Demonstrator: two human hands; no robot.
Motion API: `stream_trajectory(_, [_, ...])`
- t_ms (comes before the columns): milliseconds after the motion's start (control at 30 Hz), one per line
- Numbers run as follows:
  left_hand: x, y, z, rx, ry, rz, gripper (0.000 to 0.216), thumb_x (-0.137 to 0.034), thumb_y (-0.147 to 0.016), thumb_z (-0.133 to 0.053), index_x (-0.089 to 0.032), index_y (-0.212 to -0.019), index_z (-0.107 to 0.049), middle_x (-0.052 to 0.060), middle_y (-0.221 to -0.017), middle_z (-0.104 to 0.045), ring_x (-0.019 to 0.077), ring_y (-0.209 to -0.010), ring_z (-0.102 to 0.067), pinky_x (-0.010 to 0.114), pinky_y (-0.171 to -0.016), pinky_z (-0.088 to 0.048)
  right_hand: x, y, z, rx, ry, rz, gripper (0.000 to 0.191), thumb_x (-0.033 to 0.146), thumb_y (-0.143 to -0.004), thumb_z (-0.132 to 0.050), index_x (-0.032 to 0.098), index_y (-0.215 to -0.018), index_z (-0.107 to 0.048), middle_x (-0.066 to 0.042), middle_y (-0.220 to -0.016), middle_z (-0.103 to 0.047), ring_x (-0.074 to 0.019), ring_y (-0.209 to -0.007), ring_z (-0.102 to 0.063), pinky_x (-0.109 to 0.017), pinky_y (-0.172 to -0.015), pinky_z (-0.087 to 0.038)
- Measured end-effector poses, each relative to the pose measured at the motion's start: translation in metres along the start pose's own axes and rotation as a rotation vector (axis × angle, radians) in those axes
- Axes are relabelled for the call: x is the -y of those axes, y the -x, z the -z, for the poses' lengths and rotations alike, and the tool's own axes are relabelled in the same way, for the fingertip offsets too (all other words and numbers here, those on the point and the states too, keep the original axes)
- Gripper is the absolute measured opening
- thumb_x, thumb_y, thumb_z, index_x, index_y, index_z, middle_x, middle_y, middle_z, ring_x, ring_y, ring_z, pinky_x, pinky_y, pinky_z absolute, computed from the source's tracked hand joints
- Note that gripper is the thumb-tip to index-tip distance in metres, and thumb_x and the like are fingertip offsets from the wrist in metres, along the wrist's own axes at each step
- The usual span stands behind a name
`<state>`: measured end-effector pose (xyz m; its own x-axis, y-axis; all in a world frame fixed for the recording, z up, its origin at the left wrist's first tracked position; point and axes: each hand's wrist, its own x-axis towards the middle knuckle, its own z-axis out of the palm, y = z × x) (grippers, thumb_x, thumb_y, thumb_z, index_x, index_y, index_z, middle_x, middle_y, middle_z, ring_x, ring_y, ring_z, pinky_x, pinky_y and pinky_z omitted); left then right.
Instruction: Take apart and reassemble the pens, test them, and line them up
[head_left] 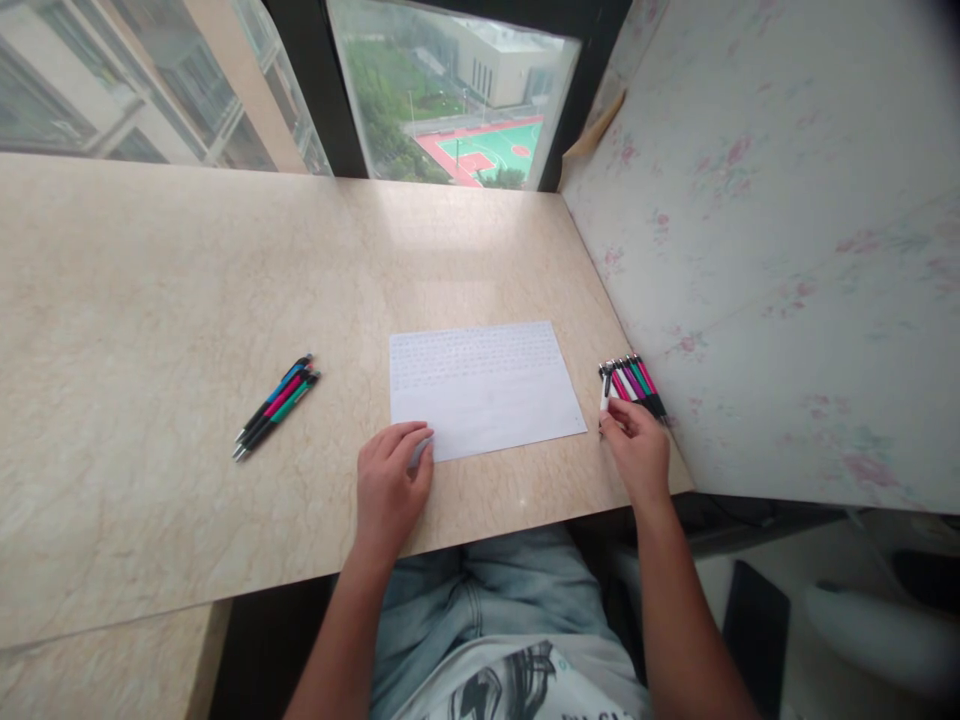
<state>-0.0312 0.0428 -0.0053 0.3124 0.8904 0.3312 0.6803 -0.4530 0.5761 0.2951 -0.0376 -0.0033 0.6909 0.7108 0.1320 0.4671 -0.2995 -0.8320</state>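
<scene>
A sheet of paper lies on the marble-patterned sill, with lines of small writing across its upper half. On its lower left corner rests my left hand, thumb apart from the gently bent fingers, holding nothing. At the right, my right hand pinches a white pen with a black clip between thumb and fingers. Beside that pen, a row of several coloured pens in pink, white, purple and green lies near the wall. My right hand partly covers their lower ends.
To the left, a small bunch of pens in blue, pink and green lies slanted on the sill. A flower-patterned wall bounds the right side. A window stands at the back, and the sill's front edge is close to my lap.
</scene>
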Motion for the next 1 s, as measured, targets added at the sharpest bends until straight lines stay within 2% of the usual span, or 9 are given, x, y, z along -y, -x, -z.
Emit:
stream_trajectory(100, [0.0,0.0,0.001,0.003,0.006,0.001,0.017,-0.024,-0.092,-0.055,-0.022,-0.102,-0.069,0.008,-0.111,-0.072,0.0266,-0.105,-0.065,0.045,-0.095,-0.047,0.0,-0.004,0.006,-0.052,0.194,0.106,0.034,0.038,-0.081,-0.062,0.014,-0.103,-0.075,-0.013,-0.099,-0.073,-0.0228,-0.079,-0.067,-0.035,-0.067,-0.054])
stream_trajectory(200, [0.0,0.0,0.001,0.0,0.012,-0.001,0.017,-0.025,-0.092,-0.056,-0.023,-0.102,-0.069,0.008,-0.111,-0.072,0.0268,-0.105,-0.065,0.045,-0.095,-0.047,0.0,-0.008,0.01,-0.094,0.403,0.158,0.03,0.032,-0.082,-0.06,0.015,-0.1,-0.076,-0.01,-0.089,-0.073,-0.0218,-0.072,-0.062,-0.037,-0.072,-0.05])
stream_trajectory(333, [0.001,-0.001,0.001,-0.005,0.012,-0.006,0.017,-0.025,-0.092,-0.056,-0.023,-0.102,-0.069,0.008,-0.11,-0.072,0.0268,-0.104,-0.065,0.045,-0.094,-0.047,-0.001,-0.008,0.008,-0.136,0.581,0.154,0.026,0.026,-0.083,-0.056,0.017,-0.098,-0.075,-0.011,-0.091,-0.073,-0.0255,-0.082,-0.059,-0.037,-0.076,-0.044])
stream_trajectory(733, [0.002,0.0,-0.001,-0.017,-0.001,-0.023,0.016,-0.024,-0.092,-0.057,-0.021,-0.103,-0.068,0.008,-0.111,-0.072,0.0261,-0.105,-0.065,0.044,-0.095,-0.047,-0.003,-0.003,-0.004,-0.192,0.629,0.128,0.022,0.025,-0.083,-0.058,0.018,-0.096,-0.074,-0.012,-0.1,-0.07,-0.0279,-0.093,-0.054,-0.037,-0.075,-0.039])
stream_trajectory(1000, [0.002,-0.001,-0.001,-0.011,0.004,-0.014,0.016,-0.024,-0.091,-0.057,-0.022,-0.102,-0.069,0.008,-0.11,-0.072,0.0266,-0.105,-0.065,0.044,-0.095,-0.047,-0.006,-0.001,-0.006,-0.24,0.652,0.128,0.021,0.027,-0.084,-0.056,0.019,-0.09,-0.074,-0.011,-0.092,-0.067,-0.0278,-0.09,-0.054,-0.037,-0.074,-0.039])
